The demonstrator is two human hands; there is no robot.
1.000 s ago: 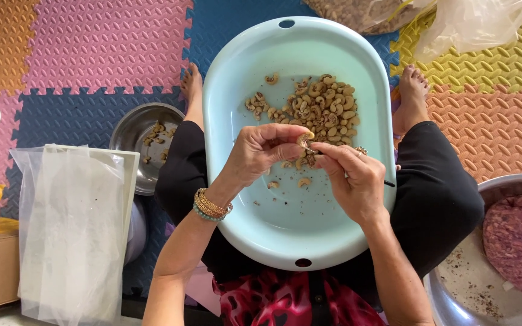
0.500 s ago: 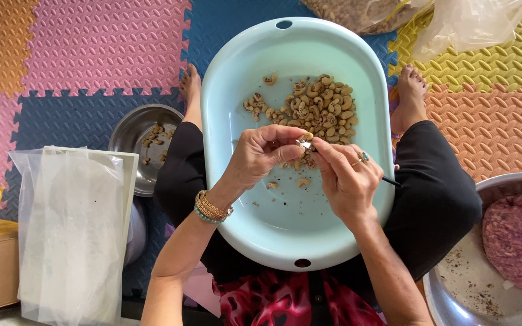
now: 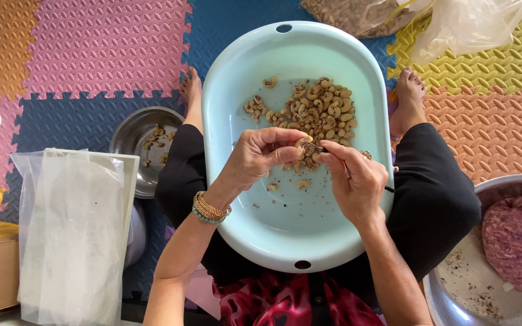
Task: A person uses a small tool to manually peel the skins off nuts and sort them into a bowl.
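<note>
Pinching cashew (image 3: pixel 302 143), left hand (image 3: pixel 260 156); tool (image 3: pixel 357 172) (thin) slanting lower-right.

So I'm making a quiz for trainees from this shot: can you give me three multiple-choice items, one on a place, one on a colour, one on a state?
1. Where does the pile of cashew kernels lie?
A. far half of the basin
B. steel bowl on the right
C. cardboard box

2. What colour is the oval basin?
A. red
B. pale blue-green
C. black

3. What is the left hand doing?
A. lying flat on the mat
B. pinching one kernel
C. gripping the basin's rim

Answers:
1 A, the heap sits in the basin's far half.
2 B, its bare floor shows pale blue-green.
3 B, thumb and fingers close on a kernel, with the right hand and its thin tool against it.
</note>
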